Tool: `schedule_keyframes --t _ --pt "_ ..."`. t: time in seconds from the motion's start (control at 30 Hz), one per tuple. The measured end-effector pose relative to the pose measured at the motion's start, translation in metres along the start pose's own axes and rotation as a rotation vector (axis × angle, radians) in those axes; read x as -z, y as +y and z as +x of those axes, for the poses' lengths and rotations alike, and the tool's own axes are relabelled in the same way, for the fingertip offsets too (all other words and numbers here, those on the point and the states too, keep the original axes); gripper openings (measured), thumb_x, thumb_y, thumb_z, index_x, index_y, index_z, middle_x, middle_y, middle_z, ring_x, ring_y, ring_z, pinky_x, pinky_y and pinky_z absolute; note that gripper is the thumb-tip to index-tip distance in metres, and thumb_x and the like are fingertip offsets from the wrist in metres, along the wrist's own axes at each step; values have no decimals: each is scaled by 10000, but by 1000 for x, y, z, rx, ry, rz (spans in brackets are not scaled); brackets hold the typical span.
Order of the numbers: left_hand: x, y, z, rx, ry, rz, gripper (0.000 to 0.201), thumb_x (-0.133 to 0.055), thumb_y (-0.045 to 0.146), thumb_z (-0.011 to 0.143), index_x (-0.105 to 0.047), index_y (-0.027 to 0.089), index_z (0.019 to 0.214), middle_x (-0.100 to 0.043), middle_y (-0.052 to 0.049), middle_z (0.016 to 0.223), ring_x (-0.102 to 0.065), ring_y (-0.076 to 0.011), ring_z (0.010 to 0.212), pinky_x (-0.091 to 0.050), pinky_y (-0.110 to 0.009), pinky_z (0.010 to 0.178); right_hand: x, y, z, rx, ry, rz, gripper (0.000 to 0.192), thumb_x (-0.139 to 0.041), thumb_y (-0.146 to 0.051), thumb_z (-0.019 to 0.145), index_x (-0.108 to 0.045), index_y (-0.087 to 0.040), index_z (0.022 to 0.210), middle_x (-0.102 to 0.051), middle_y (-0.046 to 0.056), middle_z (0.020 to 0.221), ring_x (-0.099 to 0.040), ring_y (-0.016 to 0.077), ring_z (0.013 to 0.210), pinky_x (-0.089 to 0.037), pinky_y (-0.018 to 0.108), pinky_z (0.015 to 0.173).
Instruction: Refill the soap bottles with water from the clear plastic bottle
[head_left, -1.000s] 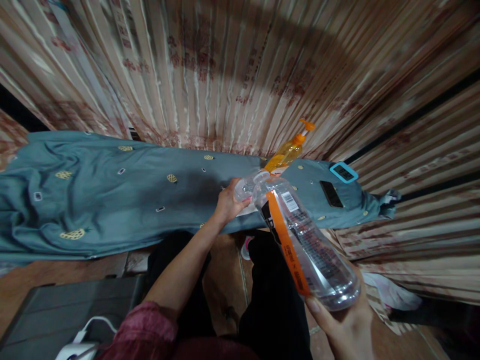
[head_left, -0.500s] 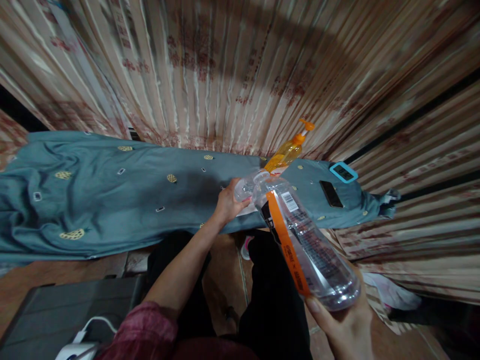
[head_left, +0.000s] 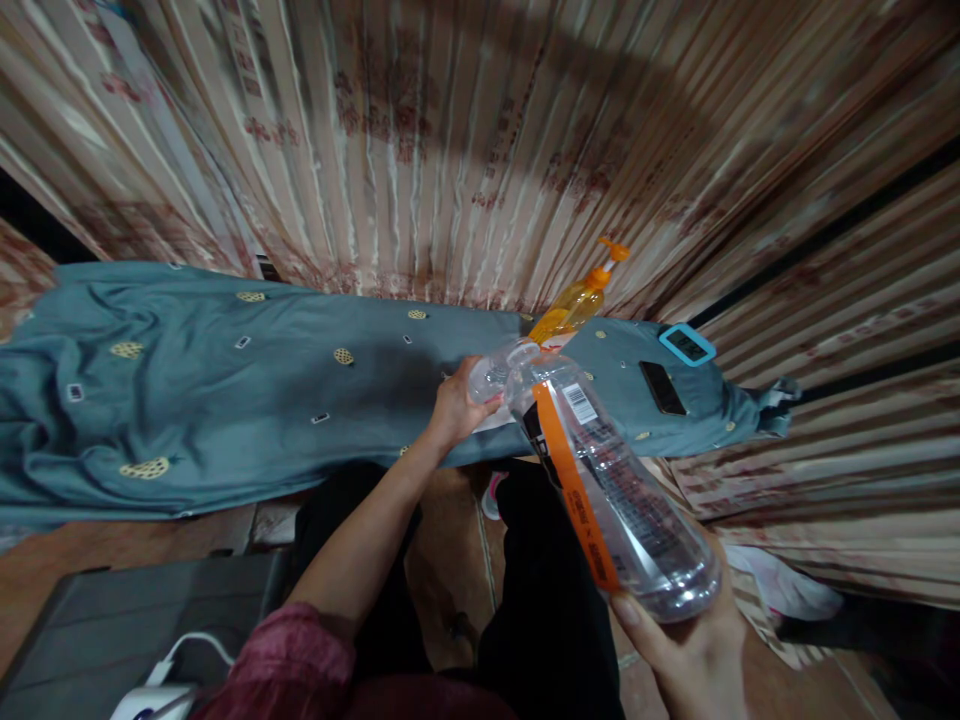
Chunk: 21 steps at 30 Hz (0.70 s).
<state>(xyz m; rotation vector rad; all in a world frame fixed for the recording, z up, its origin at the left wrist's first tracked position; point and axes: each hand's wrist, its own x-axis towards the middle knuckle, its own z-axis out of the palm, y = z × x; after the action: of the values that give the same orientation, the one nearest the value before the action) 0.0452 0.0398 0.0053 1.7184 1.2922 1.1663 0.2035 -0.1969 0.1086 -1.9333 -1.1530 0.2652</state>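
Observation:
My right hand (head_left: 686, 640) is closed around the base of a large clear plastic bottle (head_left: 615, 490) with an orange and black label and a barcode. The bottle is tilted, its neck pointing up and left, away from me. In my left hand (head_left: 454, 405) is a small clear plastic cup (head_left: 491, 373), its rim right by the bottle's neck. Whether the two touch, or any liquid passes between them, I cannot tell. Just behind them stands a pump bottle (head_left: 574, 305) of yellow liquid with an orange pump, its lower part hidden.
A teal cloth (head_left: 285, 390) with pineapple prints covers the long narrow table. To the right lie a dark phone (head_left: 663, 388) and a blue-framed digital clock (head_left: 687, 345). Pleated curtains (head_left: 450, 150) hang behind. At lower left, a white device (head_left: 154, 702) with a cable rests on a grey surface.

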Motion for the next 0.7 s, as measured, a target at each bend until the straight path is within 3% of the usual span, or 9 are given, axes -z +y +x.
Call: schedule_keyframes --t 0.3,0.7 --pt "-1 -1 0 -11 7 12 561 -818 227 681 -596 183 1194 -757 -65 1029 -743 -278 942 -593 -400 856 5 15 4 59 -41 -17 790 -803 -622 635 -525 -184 1231 -652 124 1129 -647 320 1021 -525 446 865" --pt "-2 -3 0 -3 -2 -21 583 -819 208 681 -588 173 1215 -750 -66 1084 -733 -262 981 -581 -393 895 3 7 3 29 -8 0 782 -753 -639 669 -501 -182 1251 -600 135 1193 -587 337 1104 -471 474 922"
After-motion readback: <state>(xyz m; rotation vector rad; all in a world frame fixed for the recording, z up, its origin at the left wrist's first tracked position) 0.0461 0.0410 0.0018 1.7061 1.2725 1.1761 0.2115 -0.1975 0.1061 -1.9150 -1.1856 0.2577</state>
